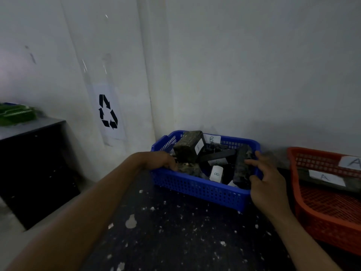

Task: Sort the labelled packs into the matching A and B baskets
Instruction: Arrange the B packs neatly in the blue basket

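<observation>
A blue basket (197, 189) marked B stands against the wall, holding several dark packs with white B labels. My left hand (162, 160) reaches over the basket's left rim, fingers curled down around a dark mottled pack (188, 168) at the front left. A tall dark pack (188, 146) stands just behind it. My right hand (266, 178) hovers with spread fingers at the basket's right rim, next to a long dark pack (242, 165) that leans upright. An orange basket (322, 216) marked A sits to the right, with a flat pack labelled A (325, 178) lying in it.
The baskets rest on a dark speckled tabletop (175, 231). A white wall with a recycling sign (108, 111) rises behind. A lower dark cabinet (33, 163) at the left carries a green object (16, 114).
</observation>
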Tool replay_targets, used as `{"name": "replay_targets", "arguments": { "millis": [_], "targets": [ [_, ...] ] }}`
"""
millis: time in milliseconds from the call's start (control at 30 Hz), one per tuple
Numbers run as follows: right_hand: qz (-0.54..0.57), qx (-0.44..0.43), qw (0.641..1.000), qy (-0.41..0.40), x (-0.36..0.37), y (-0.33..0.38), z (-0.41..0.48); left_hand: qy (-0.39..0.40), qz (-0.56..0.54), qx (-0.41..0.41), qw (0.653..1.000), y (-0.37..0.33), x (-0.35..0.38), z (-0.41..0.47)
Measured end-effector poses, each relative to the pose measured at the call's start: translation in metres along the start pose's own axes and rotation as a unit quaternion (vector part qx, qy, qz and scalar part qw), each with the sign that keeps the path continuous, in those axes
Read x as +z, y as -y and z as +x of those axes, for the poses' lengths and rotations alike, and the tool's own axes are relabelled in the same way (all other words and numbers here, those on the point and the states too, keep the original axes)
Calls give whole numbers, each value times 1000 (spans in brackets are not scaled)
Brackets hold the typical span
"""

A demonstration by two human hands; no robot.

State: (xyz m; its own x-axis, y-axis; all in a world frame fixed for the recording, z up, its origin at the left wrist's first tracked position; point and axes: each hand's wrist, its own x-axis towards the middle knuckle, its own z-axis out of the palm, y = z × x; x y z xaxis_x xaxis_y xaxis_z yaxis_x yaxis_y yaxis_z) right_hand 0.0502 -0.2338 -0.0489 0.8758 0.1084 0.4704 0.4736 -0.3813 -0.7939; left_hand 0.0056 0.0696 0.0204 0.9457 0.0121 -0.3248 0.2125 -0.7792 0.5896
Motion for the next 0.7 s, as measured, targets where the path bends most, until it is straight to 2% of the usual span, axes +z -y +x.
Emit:
{"name": "replay_targets", "arguments": {
  "millis": [133, 300, 467, 700],
  "targets": [
    [-5, -1, 1000, -2, 0, -1, 0, -62, -62, 35, 996, 6, 4, -1],
    [-6, -4, 1000, 2, 1, -1, 0, -173, -209, 86, 959, 7, 12, -6],
    [-7, -7, 1000, 2, 1, -2, 0, -222, -238, 89, 941, 5, 10, -13],
    [-9, -13, 1000, -2, 2, -2, 0, -273, -292, 169, 901, 8, 9, -12]
  ]
}}
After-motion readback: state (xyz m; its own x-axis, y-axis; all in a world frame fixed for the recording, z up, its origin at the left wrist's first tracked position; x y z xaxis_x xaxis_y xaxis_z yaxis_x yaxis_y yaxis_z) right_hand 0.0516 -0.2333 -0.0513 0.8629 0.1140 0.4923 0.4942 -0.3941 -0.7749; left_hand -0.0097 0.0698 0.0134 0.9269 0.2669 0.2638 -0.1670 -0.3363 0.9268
